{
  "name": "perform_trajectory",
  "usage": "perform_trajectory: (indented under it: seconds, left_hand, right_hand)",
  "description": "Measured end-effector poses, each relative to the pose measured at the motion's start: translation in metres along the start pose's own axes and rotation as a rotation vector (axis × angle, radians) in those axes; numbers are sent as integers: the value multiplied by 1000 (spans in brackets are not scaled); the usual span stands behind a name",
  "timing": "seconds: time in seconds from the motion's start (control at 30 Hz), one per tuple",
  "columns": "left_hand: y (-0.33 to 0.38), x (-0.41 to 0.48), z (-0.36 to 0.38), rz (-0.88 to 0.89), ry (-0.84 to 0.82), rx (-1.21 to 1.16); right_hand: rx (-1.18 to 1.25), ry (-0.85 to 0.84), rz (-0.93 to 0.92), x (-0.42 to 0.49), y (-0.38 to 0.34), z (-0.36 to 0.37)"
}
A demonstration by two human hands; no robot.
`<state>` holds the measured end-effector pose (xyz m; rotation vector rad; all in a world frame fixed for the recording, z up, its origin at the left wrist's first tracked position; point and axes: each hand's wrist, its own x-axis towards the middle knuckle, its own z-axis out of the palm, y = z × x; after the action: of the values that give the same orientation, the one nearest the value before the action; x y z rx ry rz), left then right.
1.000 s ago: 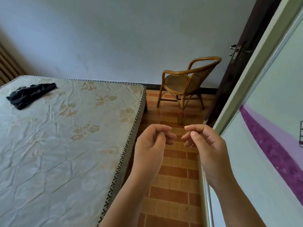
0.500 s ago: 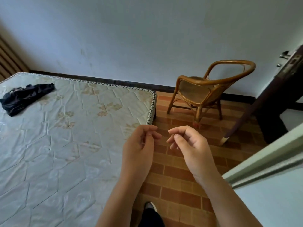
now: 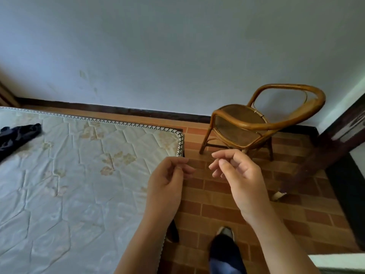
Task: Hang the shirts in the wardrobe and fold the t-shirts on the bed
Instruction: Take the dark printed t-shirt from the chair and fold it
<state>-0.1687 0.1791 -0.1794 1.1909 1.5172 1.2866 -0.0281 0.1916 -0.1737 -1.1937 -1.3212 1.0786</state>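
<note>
Over the last second the view has swung away from the white wardrobe door and onto the pale quilted flower-print bed [image 3: 79,184], so the person is probably turning to fetch the next piece. Both hands are empty, fingers loosely curled: the left hand [image 3: 167,180] over the bed's right edge, the right hand [image 3: 237,175] just off it above the orange brick-pattern floor [image 3: 217,204]. The crumpled black garment [image 3: 17,135] lies at the bed's far left, well apart from both hands across open mattress, and a curved brown rattan chair [image 3: 246,123] stands beyond the bed's right corner.

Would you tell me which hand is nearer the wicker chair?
Right. The right hand hangs just before the chair; the left hand is farther left, by the bed corner.
</note>
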Motion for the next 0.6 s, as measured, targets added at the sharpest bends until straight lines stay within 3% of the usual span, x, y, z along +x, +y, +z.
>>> perform_trajectory:
  seconds: [0.33, 0.43, 0.6]
  left_hand:
    - [46, 196, 136, 98, -34, 20]
    - [53, 247, 153, 157, 25, 51]
    - [45, 304, 155, 42, 140, -13]
  right_hand:
    - [27, 27, -33, 213, 22, -92]
    - [-6, 34, -38, 271, 26, -108]
    - [6, -3, 19, 340, 44, -103]
